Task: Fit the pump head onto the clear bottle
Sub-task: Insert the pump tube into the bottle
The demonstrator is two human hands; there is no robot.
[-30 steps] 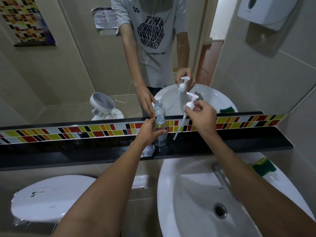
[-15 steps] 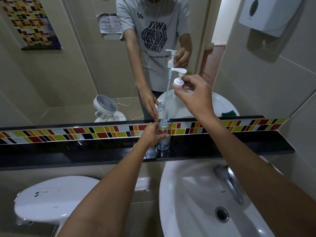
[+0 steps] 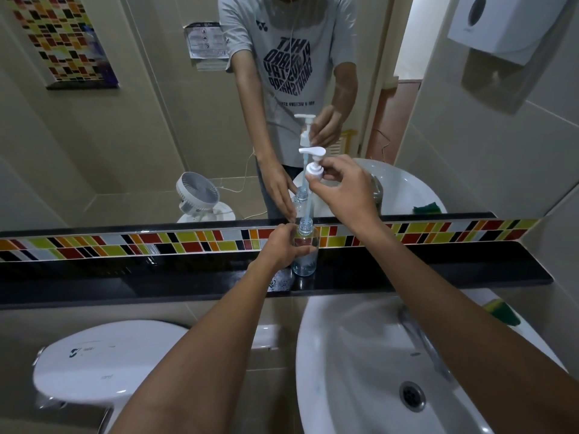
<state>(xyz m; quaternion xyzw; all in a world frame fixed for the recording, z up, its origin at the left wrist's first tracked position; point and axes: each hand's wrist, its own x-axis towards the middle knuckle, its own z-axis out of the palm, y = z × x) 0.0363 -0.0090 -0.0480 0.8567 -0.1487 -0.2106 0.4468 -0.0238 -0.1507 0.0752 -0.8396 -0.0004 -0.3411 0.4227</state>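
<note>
A small clear bottle [image 3: 304, 260] stands upright on the black ledge [image 3: 438, 270] below the mirror, its neck uncovered. My left hand [image 3: 283, 245] grips the bottle's side. My right hand [image 3: 343, 186] pinches the white pump head [image 3: 314, 166] by its collar, straight above the bottle. The pump's thin clear tube [image 3: 307, 202] hangs down, and its lower end sits at or just inside the bottle's neck. The mirror repeats both hands, the pump and the bottle.
A white basin [image 3: 344, 355] with a chrome tap [image 3: 419, 336] lies under my right arm. A green and yellow sponge [image 3: 501, 311] rests on its right rim. A white toilet lid [image 3: 106, 361] is at lower left. A paper dispenser [image 3: 507, 23] hangs at upper right.
My right hand lifted the pump head from beside the bottle to high above it, then brought it down a little, so the tube now points into the neck. My left hand stayed on the bottle.
</note>
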